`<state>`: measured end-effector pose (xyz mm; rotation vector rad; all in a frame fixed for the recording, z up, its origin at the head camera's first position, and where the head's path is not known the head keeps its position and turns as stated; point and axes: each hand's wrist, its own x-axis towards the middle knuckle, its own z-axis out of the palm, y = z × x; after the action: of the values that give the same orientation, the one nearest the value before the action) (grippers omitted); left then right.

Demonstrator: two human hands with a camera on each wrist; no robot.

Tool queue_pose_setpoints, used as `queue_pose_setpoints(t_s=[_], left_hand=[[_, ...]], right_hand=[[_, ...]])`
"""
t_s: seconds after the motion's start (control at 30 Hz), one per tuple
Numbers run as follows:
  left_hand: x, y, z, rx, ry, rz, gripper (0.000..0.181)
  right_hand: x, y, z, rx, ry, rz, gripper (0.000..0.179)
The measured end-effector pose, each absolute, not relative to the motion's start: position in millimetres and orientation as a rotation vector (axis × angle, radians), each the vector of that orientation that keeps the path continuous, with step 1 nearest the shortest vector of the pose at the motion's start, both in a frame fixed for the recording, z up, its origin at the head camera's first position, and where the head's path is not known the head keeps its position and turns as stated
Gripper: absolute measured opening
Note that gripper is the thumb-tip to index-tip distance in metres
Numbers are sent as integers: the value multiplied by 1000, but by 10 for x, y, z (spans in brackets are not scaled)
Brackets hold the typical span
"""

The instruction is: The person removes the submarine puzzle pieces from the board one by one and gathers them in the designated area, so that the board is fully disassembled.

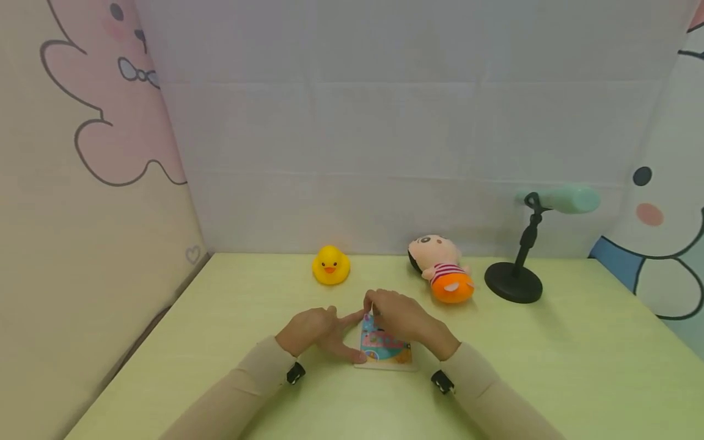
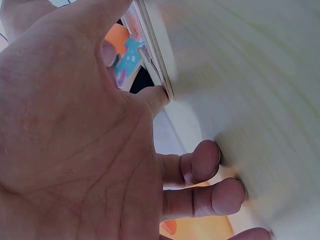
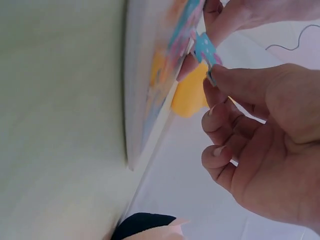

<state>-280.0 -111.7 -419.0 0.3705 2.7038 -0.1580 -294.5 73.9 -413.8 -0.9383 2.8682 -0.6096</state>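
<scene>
A small picture puzzle board [image 1: 385,354] with pink, blue and orange printing lies on the table. My left hand [image 1: 319,330] spans its left side, thumb at the near corner and index finger toward the far one. In the left wrist view, a fingertip touches the board's edge [image 2: 156,52] and the other fingers reach down to the tabletop. Above the board's far left part, my right hand [image 1: 398,315] pinches a blue puzzle piece [image 3: 205,48] with white dots between thumb and index finger. Its remaining fingers are bent and hold nothing.
A yellow rubber duck [image 1: 330,266] sits behind the board. To its right a plush doll [image 1: 444,272] in orange shorts lies on its side. Farther right stands a black stand [image 1: 514,281] bearing a mint-green cylinder [image 1: 569,200]. A pale curtain [image 1: 385,134] hangs along the back edge.
</scene>
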Motion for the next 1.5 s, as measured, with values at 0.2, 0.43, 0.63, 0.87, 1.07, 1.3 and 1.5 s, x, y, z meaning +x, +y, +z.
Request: queue_pose_setpoints(t_s=[0.2,0.43,0.63,0.87,1.07,1.3,1.5], left_hand=[[-2827,-1097,-4180,358,2679,-186,95],[-2838,-1093,-4197,338,2666,-158,95],[-2841,-1088,-4209,320,2674,-147,97],[-2852,-1099,-4227,340,2652,-111,98],[-2873,-1155,-4207,408,2641,-108,97],[-2878,-1175,-4145,464,2621,-115,98],[-2875,-1162,-4122,483,2623,-136,98]], right_hand=[[-2966,804,-4002,-949,2889,-596,10],[-3043,1014,-3901,-1140,2840,-564,3],[-3153,1253,-3848,-1205,2707,-586,7],[-3169,1455,-3780,-1081,2612,-573,10],[-3164,1543,-3774,-990,2577,-560,13],[-3192,1560,-3868,-902,2579,-495,13],[-3226,1584,-3930,-856,2597,-504,13]])
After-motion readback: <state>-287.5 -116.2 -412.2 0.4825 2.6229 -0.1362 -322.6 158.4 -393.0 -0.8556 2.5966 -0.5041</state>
